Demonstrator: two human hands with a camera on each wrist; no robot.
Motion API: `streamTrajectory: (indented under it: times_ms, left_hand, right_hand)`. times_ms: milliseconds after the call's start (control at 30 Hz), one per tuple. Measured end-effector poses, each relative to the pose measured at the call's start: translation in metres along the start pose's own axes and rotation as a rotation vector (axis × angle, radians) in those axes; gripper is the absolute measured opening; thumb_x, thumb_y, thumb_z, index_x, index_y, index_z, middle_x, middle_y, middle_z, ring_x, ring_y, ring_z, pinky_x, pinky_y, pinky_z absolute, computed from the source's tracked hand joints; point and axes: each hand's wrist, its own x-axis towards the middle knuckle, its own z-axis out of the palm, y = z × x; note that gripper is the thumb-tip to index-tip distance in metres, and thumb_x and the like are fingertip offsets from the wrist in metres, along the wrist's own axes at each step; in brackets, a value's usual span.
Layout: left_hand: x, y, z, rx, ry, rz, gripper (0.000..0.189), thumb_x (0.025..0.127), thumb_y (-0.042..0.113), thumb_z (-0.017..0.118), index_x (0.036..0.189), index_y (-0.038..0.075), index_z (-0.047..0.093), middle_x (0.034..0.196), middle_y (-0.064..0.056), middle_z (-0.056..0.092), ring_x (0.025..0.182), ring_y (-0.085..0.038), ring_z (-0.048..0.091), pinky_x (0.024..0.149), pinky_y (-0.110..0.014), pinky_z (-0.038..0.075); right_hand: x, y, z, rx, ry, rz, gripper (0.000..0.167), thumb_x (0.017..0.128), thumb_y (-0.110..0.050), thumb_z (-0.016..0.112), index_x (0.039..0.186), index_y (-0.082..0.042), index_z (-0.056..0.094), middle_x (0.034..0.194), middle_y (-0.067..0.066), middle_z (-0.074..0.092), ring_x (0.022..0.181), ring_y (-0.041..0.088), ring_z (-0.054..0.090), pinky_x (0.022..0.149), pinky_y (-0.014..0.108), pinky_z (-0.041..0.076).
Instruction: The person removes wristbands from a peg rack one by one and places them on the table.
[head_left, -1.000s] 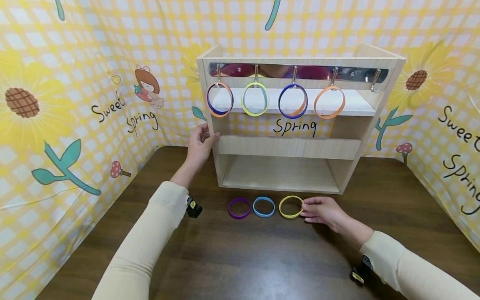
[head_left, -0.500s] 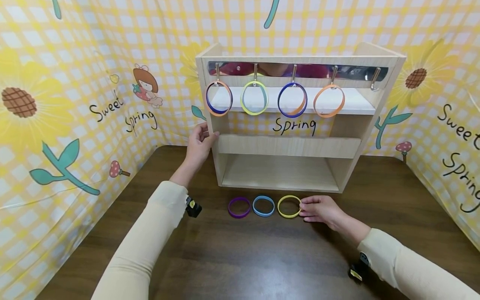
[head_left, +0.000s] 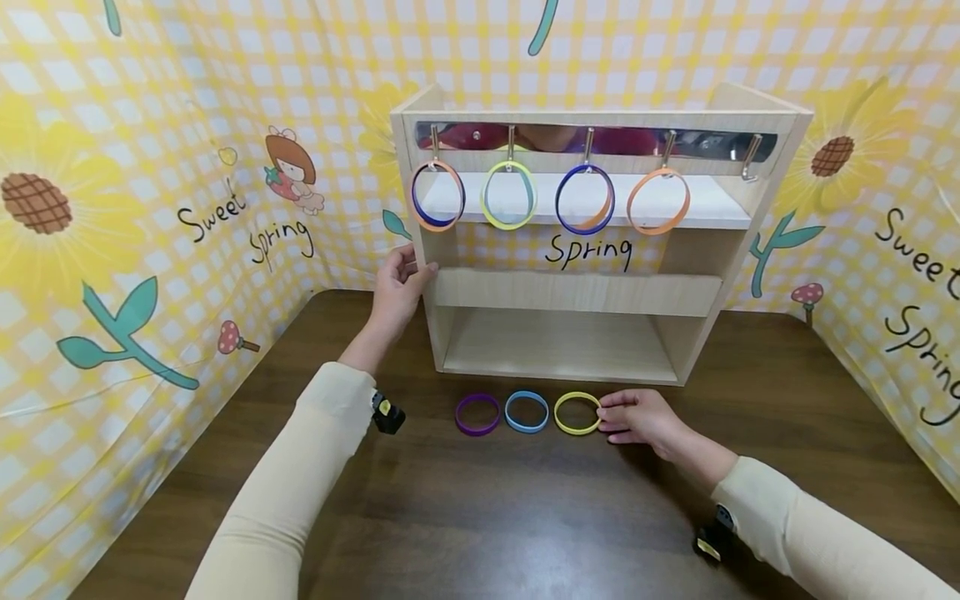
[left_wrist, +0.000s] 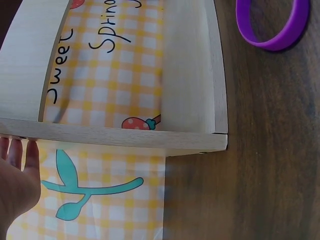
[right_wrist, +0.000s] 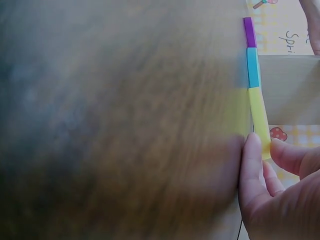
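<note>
Remote view of the work surface. The yellow wristband (head_left: 577,432) lies on the dark wooden table (head_left: 480,517), rightmost in a row with the light-blue wristband (head_left: 527,430) and the purple wristband (head_left: 477,432); narrow gaps separate all three. My right hand (head_left: 643,419) pinches its right edge between thumb and fingers. My left hand (head_left: 396,292) rests its fingers on the outer side of the wooden rack (head_left: 577,292), thumb at the front edge; I cannot tell whether it grips or merely steadies. Likely faults, as I judge them: because I hold only one edge, the yellow wristband could pivot or slip under a quick lift; a leftward drift would bump the light-blue wristband; uneven pressure from my left hand could nudge the rack, swinging the hung orange wristband (head_left: 686,208) beside the bare rightmost hook (head_left: 750,158).
</note>
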Motion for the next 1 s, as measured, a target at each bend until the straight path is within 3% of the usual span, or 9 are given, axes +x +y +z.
streamTrajectory:
  times_ms: [200, 433, 700, 1000]
  left_hand:
    - [-0.0003, 0.0014, -0.0001, -0.026, 0.011, -0.006, 0.043, 0.092, 0.000, 0.060, 0.132, -0.011, 0.047, 0.114, -0.010, 0.057, 0.102, -0.015, 0.056, 0.085, -0.026, 0.046]
    - [-0.0011, 0.0005, 0.0003, -0.039, 0.029, 0.005, 0.044, 0.091, -0.002, 0.061, 0.132, -0.013, 0.047, 0.126, -0.030, 0.051, 0.099, -0.013, 0.056, 0.083, -0.024, 0.046]
    - [-0.0004, 0.0013, 0.0047, -0.037, 0.057, 0.017, 0.042, 0.090, -0.003, 0.061, 0.129, -0.013, 0.050, 0.118, -0.022, 0.057, 0.096, -0.012, 0.057, 0.082, -0.024, 0.047]
    - [0.0003, 0.0002, 0.0055, -0.066, 0.074, -0.030, 0.045, 0.090, -0.001, 0.063, 0.132, -0.011, 0.049, 0.125, -0.026, 0.055, 0.099, -0.013, 0.057, 0.084, -0.025, 0.047]
  right_hand:
    - [-0.0010, -0.0026, 0.0011, -0.027, 0.003, -0.005, 0.034, 0.091, -0.002, 0.063, 0.118, 0.017, 0.053, 0.091, 0.010, 0.068, 0.080, 0.019, 0.069, 0.067, 0.034, 0.057]
    - [-0.0019, -0.0032, 0.0024, -0.055, 0.018, -0.006, 0.031, 0.091, -0.001, 0.063, 0.116, 0.016, 0.055, 0.091, 0.010, 0.068, 0.081, 0.019, 0.069, 0.067, 0.035, 0.057]
    - [-0.0025, -0.0029, 0.0018, -0.064, 0.023, -0.004, 0.030, 0.091, -0.001, 0.063, 0.116, 0.015, 0.055, 0.088, 0.008, 0.069, 0.081, 0.019, 0.069, 0.067, 0.035, 0.057]
    - [-0.0047, -0.0033, 0.0006, -0.059, 0.015, 0.000, 0.030, 0.092, 0.000, 0.063, 0.116, 0.016, 0.055, 0.091, 0.011, 0.069, 0.083, 0.021, 0.069, 0.069, 0.036, 0.057]
